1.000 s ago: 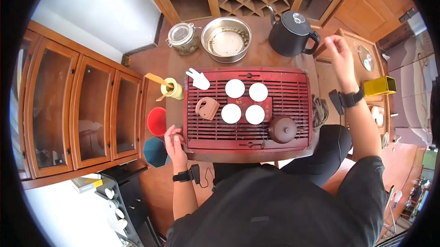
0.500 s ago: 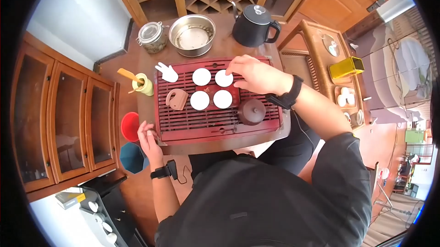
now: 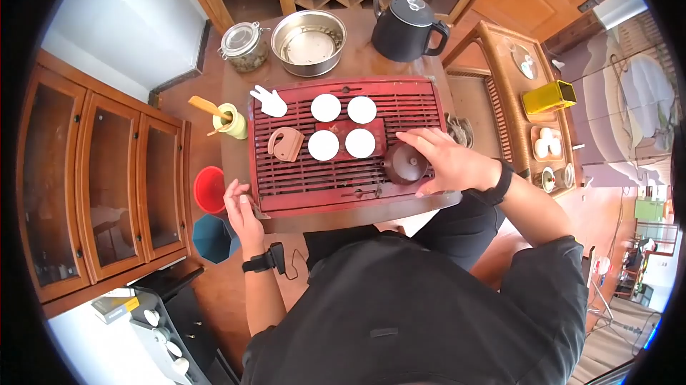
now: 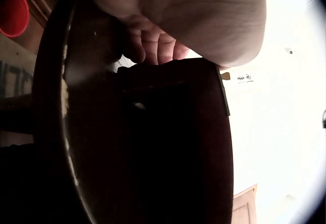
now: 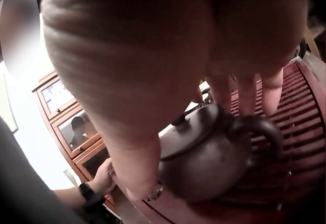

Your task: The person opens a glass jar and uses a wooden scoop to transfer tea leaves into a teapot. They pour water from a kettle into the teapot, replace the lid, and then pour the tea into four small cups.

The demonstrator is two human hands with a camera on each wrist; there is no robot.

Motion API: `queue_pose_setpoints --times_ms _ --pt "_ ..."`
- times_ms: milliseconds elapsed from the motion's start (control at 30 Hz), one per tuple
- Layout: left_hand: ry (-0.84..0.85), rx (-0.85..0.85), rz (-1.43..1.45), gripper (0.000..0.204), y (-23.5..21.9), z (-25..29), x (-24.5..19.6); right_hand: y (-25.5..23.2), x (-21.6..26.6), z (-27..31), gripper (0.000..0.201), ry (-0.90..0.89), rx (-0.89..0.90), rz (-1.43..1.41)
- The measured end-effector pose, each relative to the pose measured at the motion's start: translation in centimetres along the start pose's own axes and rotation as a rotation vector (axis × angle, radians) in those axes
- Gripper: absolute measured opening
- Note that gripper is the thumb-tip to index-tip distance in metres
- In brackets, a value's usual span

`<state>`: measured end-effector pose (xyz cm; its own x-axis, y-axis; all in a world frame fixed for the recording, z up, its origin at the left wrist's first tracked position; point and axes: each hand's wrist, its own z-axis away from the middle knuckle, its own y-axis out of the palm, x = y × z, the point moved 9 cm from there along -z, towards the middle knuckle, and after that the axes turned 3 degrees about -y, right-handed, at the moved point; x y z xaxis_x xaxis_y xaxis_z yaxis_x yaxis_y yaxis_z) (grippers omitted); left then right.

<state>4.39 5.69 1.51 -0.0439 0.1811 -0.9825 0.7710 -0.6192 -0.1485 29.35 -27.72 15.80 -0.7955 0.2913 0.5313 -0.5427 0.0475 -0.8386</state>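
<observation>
A dark brown clay teapot (image 3: 406, 165) sits at the near right of the red slatted tea tray (image 3: 307, 204). My right hand (image 3: 461, 163) spreads over its right side, thumb toward me and fingers away from me. In the right wrist view the thumb is beside the pot's body (image 5: 209, 170) and the fairly straight fingers hang beyond its looped handle (image 5: 270, 132). At the tray's near left corner is my left hand (image 3: 244, 217), fingers loosely bent and holding nothing. Several white cups (image 3: 326, 107) stand in the middle of the tray.
On the tray's left are a white hand-shaped ornament (image 3: 271, 103) and a brown clay piece (image 3: 287, 145). Behind the tray stand a lidded glass jar (image 3: 244, 49), a steel bowl (image 3: 309, 43) and a black kettle (image 3: 407, 31). A yellow-green holder (image 3: 234, 124) with wooden tools is at the left.
My right hand swung in from beside the kettle, passed over the far right cup, then moved toward me and right to the teapot. The left hand stays at the tray's corner.
</observation>
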Motion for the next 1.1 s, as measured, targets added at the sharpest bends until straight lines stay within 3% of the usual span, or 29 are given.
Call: queue_pose_setpoints --times_ms 167,200,300,333,467,1100 --pt "0.013 0.002 -0.06 0.038 0.0 -0.1 -0.5 -0.3 -0.8 0.5 0.1 0.106 -0.051 0.078" --pt "-0.018 0.014 -0.057 0.038 0.0 0.1 -0.4 -1.0 -0.7 0.8 0.088 0.081 -0.123 0.142" --pt "0.024 0.01 -0.047 0.039 0.1 0.0 -0.4 -0.2 -3.3 1.8 0.075 0.195 -0.083 -0.092" --pt "0.0 0.018 -0.048 0.039 0.1 0.1 -0.2 -0.3 -3.4 1.7 0.061 0.181 -0.09 -0.095" --pt "-0.032 0.022 -0.019 0.038 0.1 0.1 0.3 -0.1 -3.6 2.1 0.057 0.272 -0.048 -0.17" --pt "-0.028 0.011 -0.022 0.039 0.1 0.2 0.0 0.6 -4.6 2.4 0.061 0.274 0.005 -0.299"
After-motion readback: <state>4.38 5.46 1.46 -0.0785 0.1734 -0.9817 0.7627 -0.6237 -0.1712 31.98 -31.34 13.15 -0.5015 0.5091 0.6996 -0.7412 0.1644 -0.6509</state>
